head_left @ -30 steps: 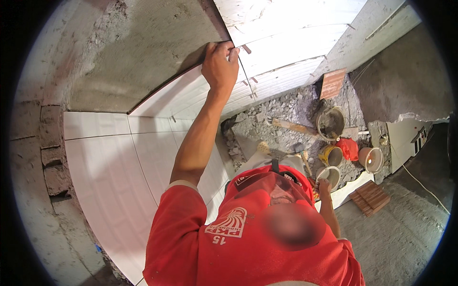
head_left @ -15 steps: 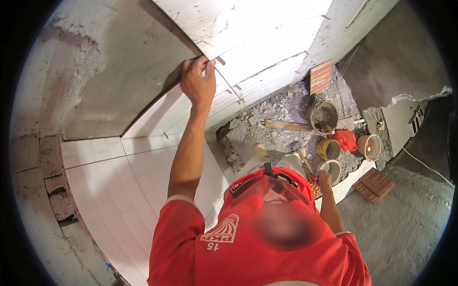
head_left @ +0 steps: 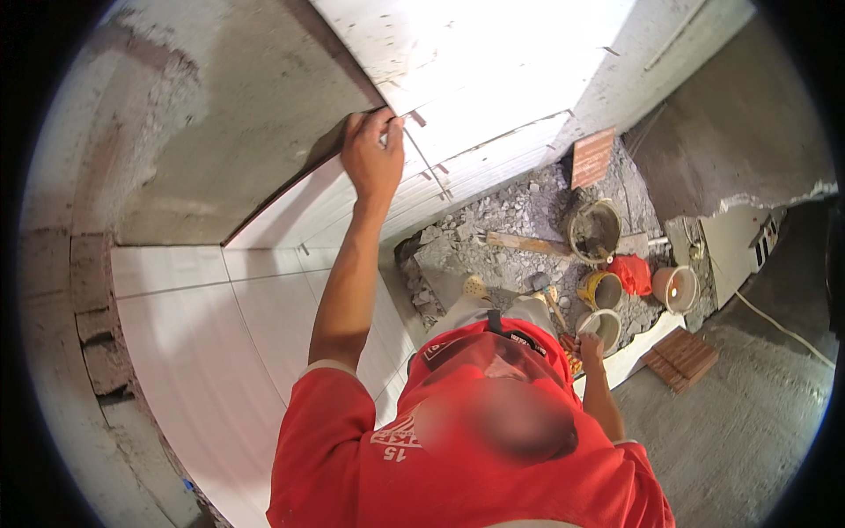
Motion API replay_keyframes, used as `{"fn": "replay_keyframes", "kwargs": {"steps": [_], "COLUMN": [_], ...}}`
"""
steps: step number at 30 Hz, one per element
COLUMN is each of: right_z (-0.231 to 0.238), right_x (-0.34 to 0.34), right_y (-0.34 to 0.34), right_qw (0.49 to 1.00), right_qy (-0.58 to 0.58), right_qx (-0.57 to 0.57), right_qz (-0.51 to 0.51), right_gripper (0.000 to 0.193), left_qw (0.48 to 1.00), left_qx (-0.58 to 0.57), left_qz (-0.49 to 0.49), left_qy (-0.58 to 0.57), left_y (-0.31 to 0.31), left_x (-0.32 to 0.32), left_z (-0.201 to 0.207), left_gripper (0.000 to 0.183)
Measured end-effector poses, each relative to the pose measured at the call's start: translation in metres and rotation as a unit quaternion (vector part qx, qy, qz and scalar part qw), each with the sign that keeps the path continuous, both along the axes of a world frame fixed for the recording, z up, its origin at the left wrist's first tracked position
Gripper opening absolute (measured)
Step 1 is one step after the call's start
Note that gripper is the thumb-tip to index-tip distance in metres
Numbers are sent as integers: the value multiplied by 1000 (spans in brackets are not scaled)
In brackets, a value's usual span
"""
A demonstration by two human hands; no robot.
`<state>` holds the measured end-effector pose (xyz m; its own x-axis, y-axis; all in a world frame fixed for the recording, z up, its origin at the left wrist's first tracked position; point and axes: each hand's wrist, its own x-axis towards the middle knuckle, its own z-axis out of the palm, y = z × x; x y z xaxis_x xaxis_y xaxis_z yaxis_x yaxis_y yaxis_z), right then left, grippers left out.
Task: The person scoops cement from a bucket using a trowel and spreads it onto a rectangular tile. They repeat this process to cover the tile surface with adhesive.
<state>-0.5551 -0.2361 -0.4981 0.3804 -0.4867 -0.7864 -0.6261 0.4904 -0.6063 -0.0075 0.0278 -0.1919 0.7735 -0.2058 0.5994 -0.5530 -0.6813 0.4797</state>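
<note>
My left hand (head_left: 374,160) is raised to the tiled wall, its bent fingers and thumb gripping the edge of a white wall tile (head_left: 493,62) at its lower corner, where it meets the row below. Small brown spacers (head_left: 417,118) stick out of the joints close by. Down by my waist, my right hand (head_left: 591,349) is closed around what looks like the wooden handle of a mallet (head_left: 540,282) with a dark head. My fingers partly hide its end, and an orange patterned item (head_left: 574,361) shows beside them.
White tiles (head_left: 185,334) cover the ledge on the left. Rubble (head_left: 493,211) lies on the floor around a mortar bucket (head_left: 595,231), a yellow pail (head_left: 600,289), white buckets (head_left: 676,290) and a red bag (head_left: 632,275). Brown tiles (head_left: 681,358) are stacked at right; a wooden plank (head_left: 528,244) crosses the rubble.
The whole view has shifted slightly. My left hand stays at the tile corner with nearly the same grip, and my right hand remains low beside the white bucket.
</note>
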Motion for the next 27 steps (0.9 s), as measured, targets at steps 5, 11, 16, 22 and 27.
{"fn": "replay_keyframes", "kwargs": {"steps": [5, 11, 16, 22, 27], "right_z": [-27, -12, 7, -23, -36], "right_x": [-21, -21, 3, -23, -66], "right_y": [-4, -5, 13, 62, 99], "right_qw": [998, 950, 991, 951, 986], "right_qy": [29, 29, 29, 56, 126], "right_qx": [6, -259, -124, -296, -67], "right_qz": [-57, 172, -31, 65, -92], "right_gripper": [16, 24, 27, 27, 25], "left_qw": [999, 999, 998, 992, 991], "left_qx": [-27, -10, 45, 88, 65], "left_qz": [-13, -18, 5, -10, -13], "left_qy": [-25, -35, -53, -89, -119], "left_y": [4, 7, 6, 4, 6], "left_x": [3, 17, 16, 16, -3], "left_z": [-10, -19, -15, -10, -4], "left_gripper": [10, 21, 25, 30, 31]}}
